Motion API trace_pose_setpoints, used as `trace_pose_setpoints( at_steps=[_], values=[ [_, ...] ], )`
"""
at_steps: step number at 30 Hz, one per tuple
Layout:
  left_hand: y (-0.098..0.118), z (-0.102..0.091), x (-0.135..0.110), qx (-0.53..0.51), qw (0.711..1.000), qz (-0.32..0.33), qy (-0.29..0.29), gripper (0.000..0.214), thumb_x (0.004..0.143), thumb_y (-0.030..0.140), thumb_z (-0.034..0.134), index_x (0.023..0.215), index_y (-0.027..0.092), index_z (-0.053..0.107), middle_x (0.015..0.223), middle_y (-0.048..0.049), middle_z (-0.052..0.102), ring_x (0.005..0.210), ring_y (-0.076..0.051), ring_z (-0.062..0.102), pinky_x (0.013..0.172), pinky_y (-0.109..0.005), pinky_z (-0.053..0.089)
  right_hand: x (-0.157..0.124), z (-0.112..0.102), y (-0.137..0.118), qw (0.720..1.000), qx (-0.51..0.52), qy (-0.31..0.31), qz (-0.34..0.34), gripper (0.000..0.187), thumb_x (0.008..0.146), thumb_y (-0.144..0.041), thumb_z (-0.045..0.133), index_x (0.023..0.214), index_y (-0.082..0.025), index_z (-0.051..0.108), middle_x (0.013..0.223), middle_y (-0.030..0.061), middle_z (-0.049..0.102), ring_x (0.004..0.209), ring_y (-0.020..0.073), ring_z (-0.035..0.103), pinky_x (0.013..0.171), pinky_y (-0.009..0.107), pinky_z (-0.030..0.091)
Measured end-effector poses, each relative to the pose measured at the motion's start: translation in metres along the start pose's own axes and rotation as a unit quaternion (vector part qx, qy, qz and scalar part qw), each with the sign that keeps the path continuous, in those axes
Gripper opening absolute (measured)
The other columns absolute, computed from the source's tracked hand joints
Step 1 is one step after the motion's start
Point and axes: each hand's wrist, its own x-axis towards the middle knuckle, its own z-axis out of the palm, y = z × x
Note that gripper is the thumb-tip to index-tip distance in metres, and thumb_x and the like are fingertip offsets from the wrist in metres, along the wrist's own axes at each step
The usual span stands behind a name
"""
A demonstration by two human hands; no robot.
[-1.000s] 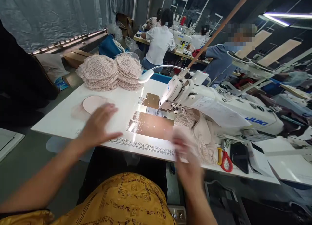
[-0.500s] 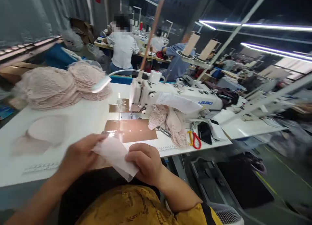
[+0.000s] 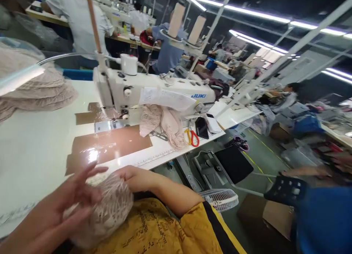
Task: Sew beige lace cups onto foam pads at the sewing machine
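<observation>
A beige lace bra cup (image 3: 114, 202) is at the table's front edge, close to my body. My right hand (image 3: 137, 177) pinches its upper right edge. At its left side is my left hand (image 3: 74, 200), blurred, with the fingers spread apart; whether they touch the lace I cannot tell. Beyond both hands stands a white JUKI sewing machine (image 3: 159, 90), with a brown plate (image 3: 110, 144) in front of its needle area. More beige lace pieces (image 3: 167, 123) lie bunched under the machine's arm.
A stack of beige lace cups (image 3: 41, 89) stands at left, with a lamp (image 3: 22, 79) over it. Scissors with red and yellow handles (image 3: 194, 137) and a black phone (image 3: 202, 128) lie at right. A fan (image 3: 220, 199) is low beside me. Co-workers sit beyond the table.
The view has turned right. The pale piece between both hands now shows its lace side, nearer my body. My left hand has opened its fingers; my right still grips the edge.
</observation>
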Motion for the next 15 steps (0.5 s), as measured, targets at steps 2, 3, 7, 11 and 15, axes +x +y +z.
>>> trace_pose_setpoints(
  at_steps=[2,3,7,11,15],
  values=[
    [0.01,0.001,0.005,0.021,0.997,-0.063,0.036,0.076,0.081,0.04,0.064,0.149,0.035,0.031,0.133,-0.0027,0.06,0.106,-0.029,0.063,0.079,-0.03,0.056,-0.001,0.007,0.003,0.997,0.065,0.037,0.003,0.033,0.057,-0.041,0.084,0.068,-0.016,0.066,0.064,-0.0026,0.061,0.064,0.0122,0.054,0.066,0.025,0.045],
    [0.013,0.001,0.009,0.01,0.996,-0.091,0.017,0.076,0.082,0.04,0.066,0.149,0.033,0.031,0.141,-0.0052,0.052,0.116,-0.029,0.057,0.091,-0.033,0.052,-0.003,0.01,0.002,0.995,0.081,0.057,-0.006,0.033,0.055,-0.041,0.085,0.067,-0.016,0.067,0.063,-0.0033,0.061,0.062,0.0119,0.053,0.064,0.025,0.045],
    [0.01,0.002,0.021,-0.237,0.952,-0.164,-0.098,0.059,0.086,0.046,0.061,0.137,0.019,0.048,0.117,-0.0105,0.063,0.097,-0.022,0.063,0.082,-0.031,0.053,-0.008,0.008,-0.008,0.984,0.122,0.123,-0.035,0.029,0.057,-0.035,0.086,0.068,-0.019,0.066,0.061,-0.0043,0.061,0.058,0.0106,0.054,0.061,0.022,0.045],
    [0.006,0.002,0.018,-0.348,0.905,-0.216,-0.115,0.033,0.088,0.043,0.062,0.101,0.013,0.065,0.081,-0.0026,0.063,0.068,-0.012,0.057,0.061,-0.02,0.046,-0.01,0.003,-0.007,0.973,0.121,0.19,-0.049,0.039,0.062,-0.037,0.085,0.092,-0.022,0.064,0.068,-0.0035,0.063,0.058,0.0108,0.055,0.058,0.021,0.045],
    [0.009,0.006,0.018,-0.356,0.915,-0.17,-0.089,0.028,0.09,0.04,0.059,0.095,0.012,0.065,0.081,-0.0025,0.06,0.071,-0.012,0.054,0.064,-0.02,0.045,-0.004,0.004,-0.002,0.961,0.038,0.256,-0.097,0.063,0.07,-0.04,0.08,0.126,-0.027,0.054,0.067,-0.0061,0.057,0.054,0.0094,0.049,0.054,0.02,0.042]
  ],
)
